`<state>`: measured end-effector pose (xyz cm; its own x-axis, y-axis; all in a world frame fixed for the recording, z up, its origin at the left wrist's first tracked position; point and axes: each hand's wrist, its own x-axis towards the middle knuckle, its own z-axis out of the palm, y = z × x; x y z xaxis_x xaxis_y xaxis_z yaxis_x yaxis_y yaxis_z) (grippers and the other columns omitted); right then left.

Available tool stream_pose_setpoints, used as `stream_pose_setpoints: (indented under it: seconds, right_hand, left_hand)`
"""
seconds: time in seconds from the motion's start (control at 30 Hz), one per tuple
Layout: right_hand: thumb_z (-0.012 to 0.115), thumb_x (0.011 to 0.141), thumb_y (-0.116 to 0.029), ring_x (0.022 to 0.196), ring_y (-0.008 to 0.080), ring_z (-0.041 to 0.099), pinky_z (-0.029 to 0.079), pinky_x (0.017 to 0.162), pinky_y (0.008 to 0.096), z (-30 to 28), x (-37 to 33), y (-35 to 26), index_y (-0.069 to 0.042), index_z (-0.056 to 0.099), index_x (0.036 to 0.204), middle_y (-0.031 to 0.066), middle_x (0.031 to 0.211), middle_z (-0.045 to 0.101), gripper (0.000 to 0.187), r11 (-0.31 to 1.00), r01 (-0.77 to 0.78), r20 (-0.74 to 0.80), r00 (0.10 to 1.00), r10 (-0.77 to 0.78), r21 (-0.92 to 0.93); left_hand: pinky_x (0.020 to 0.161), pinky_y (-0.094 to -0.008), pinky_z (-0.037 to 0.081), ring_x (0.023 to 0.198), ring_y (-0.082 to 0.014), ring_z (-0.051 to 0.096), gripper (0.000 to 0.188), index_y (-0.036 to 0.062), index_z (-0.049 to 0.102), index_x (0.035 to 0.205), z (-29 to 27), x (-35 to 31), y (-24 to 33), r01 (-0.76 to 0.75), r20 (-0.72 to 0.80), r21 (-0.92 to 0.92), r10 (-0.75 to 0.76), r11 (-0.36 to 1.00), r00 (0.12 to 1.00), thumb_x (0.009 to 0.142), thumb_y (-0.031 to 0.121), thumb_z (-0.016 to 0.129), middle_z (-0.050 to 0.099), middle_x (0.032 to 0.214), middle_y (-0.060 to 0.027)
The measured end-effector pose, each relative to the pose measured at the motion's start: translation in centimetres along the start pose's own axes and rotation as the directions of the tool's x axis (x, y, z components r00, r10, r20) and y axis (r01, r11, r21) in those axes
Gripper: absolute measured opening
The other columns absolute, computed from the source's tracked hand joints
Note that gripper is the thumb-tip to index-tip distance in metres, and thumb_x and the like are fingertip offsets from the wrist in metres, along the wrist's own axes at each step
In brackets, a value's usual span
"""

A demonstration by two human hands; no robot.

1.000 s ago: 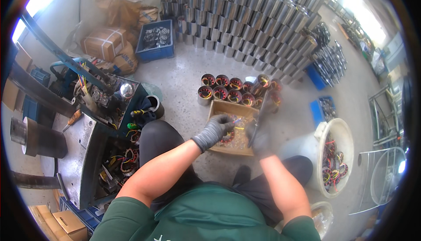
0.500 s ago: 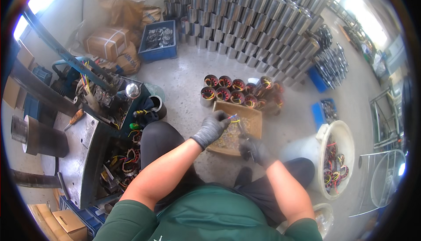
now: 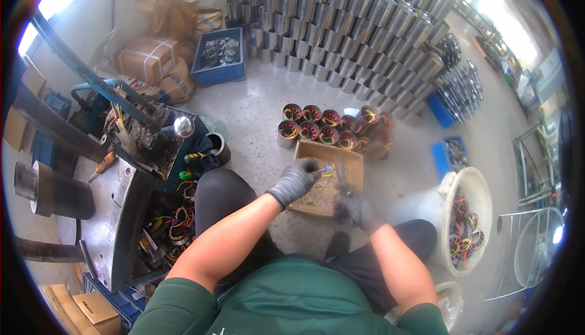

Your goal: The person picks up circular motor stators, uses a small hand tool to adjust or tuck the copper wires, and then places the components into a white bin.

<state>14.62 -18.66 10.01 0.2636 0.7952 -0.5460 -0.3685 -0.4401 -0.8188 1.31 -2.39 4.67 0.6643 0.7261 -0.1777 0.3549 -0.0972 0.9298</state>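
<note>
My left hand, in a grey knitted glove, is closed in a pinch on thin coloured wires. My right hand, in a darker glove, grips a dark plier-like hand tool, its narrow end pointing away from me, just right of the wires. The tool's exact kind is blurred. Both hands are over a shallow cardboard box strewn with small coloured scraps. Beyond the box stand rows of metal cylinders with red-and-black wound cores and yellow leads inside.
At left is a metal-topped machine bench with a screwdriver. A white bucket at right holds wound cores. Steel cylinders are stacked at the back. A blue crate of metal parts sits back left.
The tool in my right hand has shifted slightly right, away from the wires. The wire ends at my left fingertips have dipped a little. My left hand has barely moved.
</note>
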Motion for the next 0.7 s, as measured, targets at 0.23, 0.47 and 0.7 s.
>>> stream_pose_setpoints:
  seconds: [0.23, 0.47, 0.7]
  right_hand:
    - [0.062, 0.093, -0.024, 0.043, 0.0108, 0.046, 0.037, 0.037, 0.0265, 0.1, 1.3, -0.4, -0.009, 0.053, 0.107, -0.0013, 0.060, 0.049, 0.022, 0.933, -0.274, 0.140, 0.959, 0.247, 0.232]
    - [0.059, 0.094, -0.029, 0.033, 0.0134, 0.041, 0.035, 0.033, 0.0291, 0.0, 1.6, 1.0, -0.005, 0.052, 0.103, 0.0013, 0.050, 0.047, 0.026, 0.985, -0.172, 0.038, 0.984, 0.172, 0.016]
    - [0.063, 0.092, -0.027, 0.042, 0.0139, 0.048, 0.038, 0.037, 0.0306, 0.0, 2.3, 3.2, -0.009, 0.049, 0.113, 0.0035, 0.064, 0.053, 0.031, 0.994, -0.059, -0.024, 0.998, 0.062, 0.094]
  left_hand:
    - [0.055, -0.0306, 0.049, 0.057, -0.0124, 0.056, 0.018, 0.0042, 0.064, 0.093, 0.0, -0.3, 0.6, -0.062, 0.040, 0.131, 0.057, 0.989, 0.998, 0.089, 0.022, 0.066, 0.063, 0.070, -0.0045]
    - [0.056, -0.0293, 0.047, 0.062, -0.0119, 0.058, 0.015, 0.0029, 0.063, 0.085, -0.2, -0.2, 1.9, 0.190, 0.040, -0.343, -0.188, 0.920, 0.981, 0.086, 0.017, 0.069, 0.060, 0.068, -0.0057]
    - [0.059, -0.0266, 0.048, 0.063, -0.0099, 0.054, 0.010, 0.0028, 0.063, 0.090, -0.1, 0.0, 1.3, 0.169, 0.009, -0.431, -0.183, 0.887, 0.983, 0.087, 0.012, 0.067, 0.062, 0.074, -0.0033]
